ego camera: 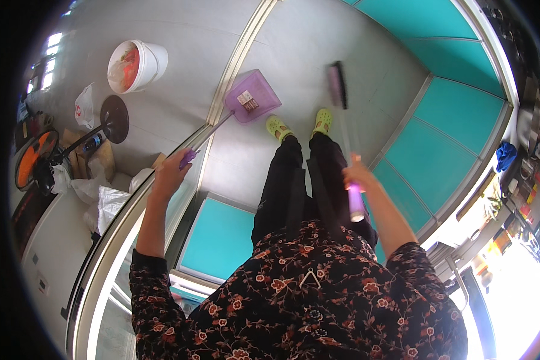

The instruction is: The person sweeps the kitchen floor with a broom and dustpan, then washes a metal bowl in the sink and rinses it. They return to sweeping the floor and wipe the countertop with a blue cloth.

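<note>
My left hand (pixel 171 174) grips the purple handle end of a long-handled dustpan (pixel 263 92). The dustpan's purple translucent pan rests on the grey floor beside the sliding-door track and bears a label. In my right hand (pixel 360 173) is the handle of a broom (pixel 338 85), near its purple end. The broom head has dark bristles, is blurred, and lies ahead of my feet to the right of the dustpan; whether it touches the floor I cannot tell. My green clogs (pixel 279 128) stand between the two tools.
A white bucket (pixel 156 60) holding red and clear plastic stands beyond the door track (pixel 234 67). Left of it are a plastic bag (pixel 85 107) and a pedestal fan (pixel 114 119). Turquoise cabinets (pixel 461 119) line the right side, with another turquoise panel (pixel 218 238) near my left side.
</note>
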Tool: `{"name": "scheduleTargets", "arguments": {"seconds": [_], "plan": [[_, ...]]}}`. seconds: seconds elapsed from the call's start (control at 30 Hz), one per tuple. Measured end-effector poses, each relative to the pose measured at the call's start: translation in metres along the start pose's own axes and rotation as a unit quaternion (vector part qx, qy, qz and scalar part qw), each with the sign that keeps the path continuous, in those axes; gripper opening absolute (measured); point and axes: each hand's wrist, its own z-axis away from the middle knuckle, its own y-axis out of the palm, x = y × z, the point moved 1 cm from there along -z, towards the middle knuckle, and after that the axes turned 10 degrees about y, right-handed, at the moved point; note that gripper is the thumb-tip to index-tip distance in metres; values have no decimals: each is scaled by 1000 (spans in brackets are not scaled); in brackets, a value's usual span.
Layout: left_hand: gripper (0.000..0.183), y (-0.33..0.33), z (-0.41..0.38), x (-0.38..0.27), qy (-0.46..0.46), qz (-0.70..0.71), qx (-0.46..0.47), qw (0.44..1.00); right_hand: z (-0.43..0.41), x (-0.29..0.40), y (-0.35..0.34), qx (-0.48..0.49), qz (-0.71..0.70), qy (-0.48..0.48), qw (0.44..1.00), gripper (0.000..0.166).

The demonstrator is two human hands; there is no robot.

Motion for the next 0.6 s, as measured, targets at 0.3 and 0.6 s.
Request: {"name": "scheduleTargets", "arguments": {"seconds": [0.3, 0.6], "plan": [[39, 16, 34, 14, -31, 5, -24, 999, 65, 16, 14, 50, 189, -121, 973, 68], [40, 73, 104, 14, -209, 147, -109, 961, -36, 223, -74, -263, 409, -221, 845, 83]]}}
